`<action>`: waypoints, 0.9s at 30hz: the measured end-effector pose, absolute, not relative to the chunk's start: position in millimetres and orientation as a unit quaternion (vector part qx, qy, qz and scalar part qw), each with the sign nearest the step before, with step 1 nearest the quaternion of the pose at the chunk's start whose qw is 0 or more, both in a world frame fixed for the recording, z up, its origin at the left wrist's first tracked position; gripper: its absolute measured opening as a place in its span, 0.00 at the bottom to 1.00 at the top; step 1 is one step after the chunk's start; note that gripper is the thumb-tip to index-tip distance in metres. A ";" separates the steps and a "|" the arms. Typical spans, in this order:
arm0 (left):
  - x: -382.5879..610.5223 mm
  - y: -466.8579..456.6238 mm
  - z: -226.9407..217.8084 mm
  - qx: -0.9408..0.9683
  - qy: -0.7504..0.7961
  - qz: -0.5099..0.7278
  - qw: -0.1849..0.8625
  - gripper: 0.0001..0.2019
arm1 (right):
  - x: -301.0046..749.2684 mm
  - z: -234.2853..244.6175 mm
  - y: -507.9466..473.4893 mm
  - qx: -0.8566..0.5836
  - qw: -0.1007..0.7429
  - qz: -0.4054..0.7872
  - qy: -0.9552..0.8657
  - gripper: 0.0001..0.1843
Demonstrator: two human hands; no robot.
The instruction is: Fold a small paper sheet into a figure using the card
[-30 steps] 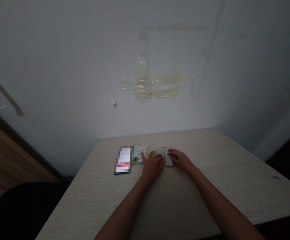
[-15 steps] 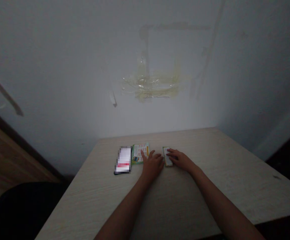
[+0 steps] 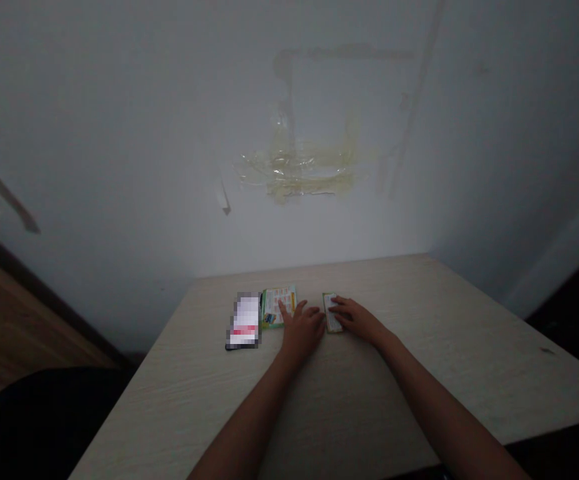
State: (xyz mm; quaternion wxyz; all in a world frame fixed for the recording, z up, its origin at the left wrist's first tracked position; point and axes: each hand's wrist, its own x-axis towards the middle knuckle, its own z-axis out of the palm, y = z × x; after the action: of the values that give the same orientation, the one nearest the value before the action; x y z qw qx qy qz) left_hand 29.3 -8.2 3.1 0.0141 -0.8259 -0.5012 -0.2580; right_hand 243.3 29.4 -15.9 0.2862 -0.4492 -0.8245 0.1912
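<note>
My left hand (image 3: 302,328) lies palm down with its fingers spread. Its thumb reaches over the right part of a green-edged printed card (image 3: 272,304), which lies flat and is partly hidden by the hand. On the right, a narrower printed card or booklet (image 3: 332,320) with a greenish border lies flat. The fingers of my right hand (image 3: 359,319) rest on its right side, stretched out and slightly apart. A gap of bare tabletop separates the two printed pieces, with my left fingertips close to the narrower one's left edge.
A phone-like device (image 3: 244,321) with a lit, pixelated screen lies left of the green-edged card. The pale wooden table (image 3: 419,400) meets a wall (image 3: 169,133) bearing old tape (image 3: 314,167). A dark rounded shape (image 3: 44,413) stands at lower left.
The whole view has shifted slightly, moving things a little to the left. Both hands and the printed pieces keep nearly the same places relative to each other.
</note>
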 end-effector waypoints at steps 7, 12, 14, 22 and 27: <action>28.8 -8.1 2.7 -0.826 -0.502 -0.257 0.014 0.12 | 242.5 -18.2 30.7 -0.446 0.283 0.177 -0.830 0.17; 28.3 -7.5 0.9 -0.825 -0.505 -0.253 0.017 0.12 | 242.3 -15.8 30.0 -0.448 0.270 0.168 -0.835 0.18; 28.2 -7.3 0.9 -0.825 -0.507 -0.248 0.015 0.12 | 242.1 -14.8 29.3 -0.448 0.269 0.168 -0.836 0.18; 29.1 -6.9 0.2 -0.823 -0.507 -0.254 0.021 0.11 | 242.8 -17.6 30.8 -0.442 0.283 0.172 -0.834 0.17; 28.6 -6.8 0.1 -0.823 -0.508 -0.252 0.014 0.11 | 242.5 -19.8 32.6 -0.441 0.284 0.164 -0.836 0.17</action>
State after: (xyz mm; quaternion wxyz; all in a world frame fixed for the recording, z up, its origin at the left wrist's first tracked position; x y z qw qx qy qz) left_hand 28.6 -6.8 0.1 0.0142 -0.8234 -0.5083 -0.2519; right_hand 242.5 32.6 -19.8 0.2839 -0.4406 -0.8357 0.1638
